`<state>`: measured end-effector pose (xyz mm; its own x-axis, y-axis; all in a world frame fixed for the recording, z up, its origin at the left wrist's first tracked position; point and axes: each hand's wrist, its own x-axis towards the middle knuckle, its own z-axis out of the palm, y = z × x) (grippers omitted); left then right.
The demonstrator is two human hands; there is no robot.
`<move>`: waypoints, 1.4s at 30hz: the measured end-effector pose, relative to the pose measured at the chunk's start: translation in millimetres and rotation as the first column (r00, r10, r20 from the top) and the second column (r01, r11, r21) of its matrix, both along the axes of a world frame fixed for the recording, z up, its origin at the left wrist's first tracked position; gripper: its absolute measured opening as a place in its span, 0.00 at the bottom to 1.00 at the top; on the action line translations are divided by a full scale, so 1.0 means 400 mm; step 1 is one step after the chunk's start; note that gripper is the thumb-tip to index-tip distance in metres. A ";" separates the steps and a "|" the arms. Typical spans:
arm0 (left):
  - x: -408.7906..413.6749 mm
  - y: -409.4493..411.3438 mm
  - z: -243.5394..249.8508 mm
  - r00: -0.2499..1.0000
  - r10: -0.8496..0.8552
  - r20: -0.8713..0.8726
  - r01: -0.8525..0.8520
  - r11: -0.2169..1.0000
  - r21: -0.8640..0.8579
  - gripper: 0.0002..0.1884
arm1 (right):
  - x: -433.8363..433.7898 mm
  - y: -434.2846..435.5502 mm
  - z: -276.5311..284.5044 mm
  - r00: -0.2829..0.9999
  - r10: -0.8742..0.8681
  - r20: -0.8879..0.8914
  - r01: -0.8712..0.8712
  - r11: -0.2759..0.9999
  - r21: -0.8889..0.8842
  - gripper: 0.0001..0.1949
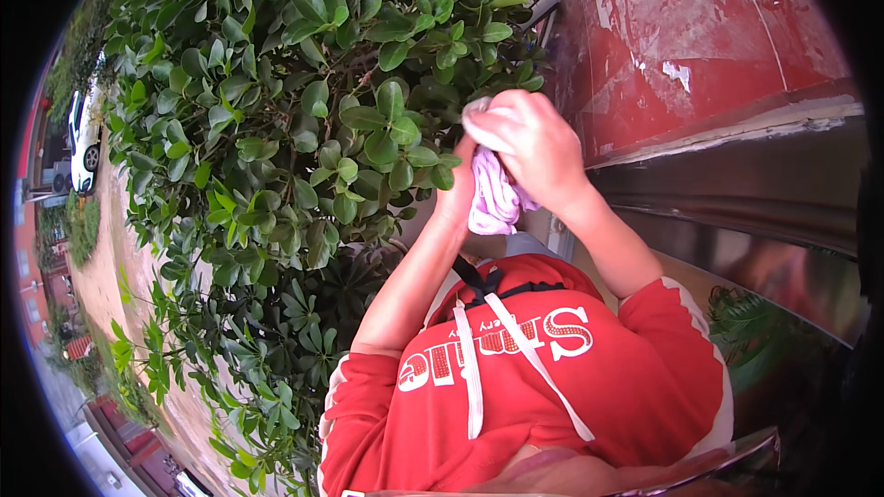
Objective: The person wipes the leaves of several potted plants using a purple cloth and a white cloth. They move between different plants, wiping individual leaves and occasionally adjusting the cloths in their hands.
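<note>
A crumpled pale lilac cloth [494,197] hangs bunched between my two hands, above the chest of my red hooded top [511,366]. My right hand [542,148] is closed around the upper part of the cloth, its fingers slightly blurred. On the other side, my left hand [458,183] grips the bundle, with its fingers largely hidden behind the right hand and the cloth. Leaves of a dense green shrub [331,110] come very close to the left hand.
To the right stands a red panel [690,48] with peeling, worn patches, above a dark glossy ledge [732,200]. Green fronds [746,331] show at lower right. Far left are pale ground [103,235] and a parked white car [86,141].
</note>
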<state>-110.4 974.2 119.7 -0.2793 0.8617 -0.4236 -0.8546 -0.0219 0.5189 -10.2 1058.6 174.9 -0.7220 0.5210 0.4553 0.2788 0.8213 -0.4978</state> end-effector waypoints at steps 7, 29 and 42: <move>-0.012 -0.015 -0.017 0.994 -0.032 0.101 0.033 0.999 -0.002 0.29 | 0.027 -0.027 -0.032 0.996 0.087 0.007 -0.084 0.976 -0.200 0.16; -0.012 -0.075 -0.057 0.982 0.078 -0.174 -0.090 0.994 -0.066 0.32 | -0.008 -0.030 0.015 0.995 0.069 0.076 -0.073 0.996 0.058 0.12; 0.006 -0.036 -0.044 0.999 -0.035 0.033 0.029 0.989 0.146 0.36 | 0.164 0.032 0.039 0.984 0.106 0.143 -0.042 0.920 -0.389 0.17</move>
